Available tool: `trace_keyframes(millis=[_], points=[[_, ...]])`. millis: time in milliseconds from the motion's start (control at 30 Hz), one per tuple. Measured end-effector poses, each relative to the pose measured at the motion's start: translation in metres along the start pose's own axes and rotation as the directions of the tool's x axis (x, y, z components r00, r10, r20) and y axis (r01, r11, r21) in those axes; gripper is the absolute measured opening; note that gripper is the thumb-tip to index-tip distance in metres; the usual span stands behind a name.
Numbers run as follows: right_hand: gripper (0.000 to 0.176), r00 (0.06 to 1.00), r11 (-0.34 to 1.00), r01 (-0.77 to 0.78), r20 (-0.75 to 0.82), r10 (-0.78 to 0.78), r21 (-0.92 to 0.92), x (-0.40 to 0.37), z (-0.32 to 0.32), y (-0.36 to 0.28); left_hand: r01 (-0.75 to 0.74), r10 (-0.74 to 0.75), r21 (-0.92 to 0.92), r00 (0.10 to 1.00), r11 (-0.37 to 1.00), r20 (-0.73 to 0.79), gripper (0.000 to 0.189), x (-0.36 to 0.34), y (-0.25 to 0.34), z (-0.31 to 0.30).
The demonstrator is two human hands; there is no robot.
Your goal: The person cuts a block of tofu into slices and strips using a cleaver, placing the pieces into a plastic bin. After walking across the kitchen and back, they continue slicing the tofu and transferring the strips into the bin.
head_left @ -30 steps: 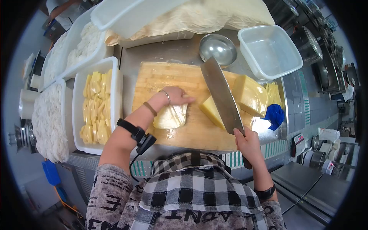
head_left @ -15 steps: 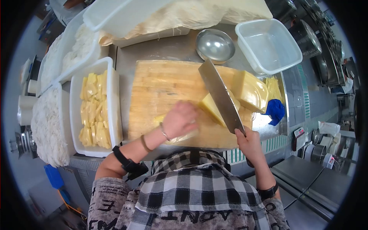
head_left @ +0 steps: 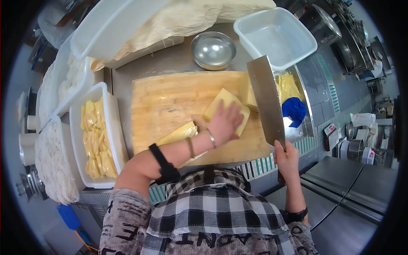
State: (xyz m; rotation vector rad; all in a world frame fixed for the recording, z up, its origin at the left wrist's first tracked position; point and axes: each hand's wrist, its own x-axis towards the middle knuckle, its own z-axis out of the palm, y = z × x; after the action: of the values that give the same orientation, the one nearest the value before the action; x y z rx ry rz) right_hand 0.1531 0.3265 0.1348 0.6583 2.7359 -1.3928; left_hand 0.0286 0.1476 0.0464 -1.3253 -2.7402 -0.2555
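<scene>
My left hand (head_left: 227, 120) has its fingers spread and reaches over the near edge of a pale yellow block (head_left: 224, 102) on the wooden cutting board (head_left: 170, 93). Nothing is gripped in it. My right hand (head_left: 287, 157) is closed around the handle of a broad cleaver (head_left: 265, 100), its blade raised at the board's right end. Behind the blade, a larger yellow block (head_left: 247, 92) is partly hidden. A glossy yellow cut piece (head_left: 180, 132) lies near the front of the board, partly covered by my left forearm.
A white tub (head_left: 117, 140) of yellow pieces stands left, beside containers of white shreds (head_left: 55, 161). Behind the board are a steel bowl (head_left: 213, 50) and a translucent tub (head_left: 276, 36). A blue crumpled thing (head_left: 294, 112) lies on a metal tray (head_left: 307, 106) at right.
My left hand has moved right from the cut piece to the block, its fingers spreading. The cleaver has moved right, away from the smaller block. The camera view has shifted a little.
</scene>
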Motion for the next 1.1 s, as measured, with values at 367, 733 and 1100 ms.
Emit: trace_keyframes(millis=[367, 733, 1100], points=[[0.018, 0.994, 0.996, -0.066, -0.084, 0.071, 0.059, -0.003, -0.017, 0.014, -0.107, 0.104, 0.086, 0.994, 0.991, 0.039, 0.053, -0.006, -0.012, 0.036], [0.022, 0.997, 0.999, 0.046, -0.064, -0.045, 0.013, -0.003, -0.006, 0.034, 0.467, -0.475, 0.093, 0.873, 0.879, 0.113, 0.076, -0.08, -0.244, -0.054], [0.019, 0.928, 0.951, 0.274, 0.301, -0.221, -0.145, 0.001, 0.018, 0.02, 0.708, -0.52, -0.618, 0.69, 0.341, 0.504, 0.05, -0.157, -0.136, -0.03]])
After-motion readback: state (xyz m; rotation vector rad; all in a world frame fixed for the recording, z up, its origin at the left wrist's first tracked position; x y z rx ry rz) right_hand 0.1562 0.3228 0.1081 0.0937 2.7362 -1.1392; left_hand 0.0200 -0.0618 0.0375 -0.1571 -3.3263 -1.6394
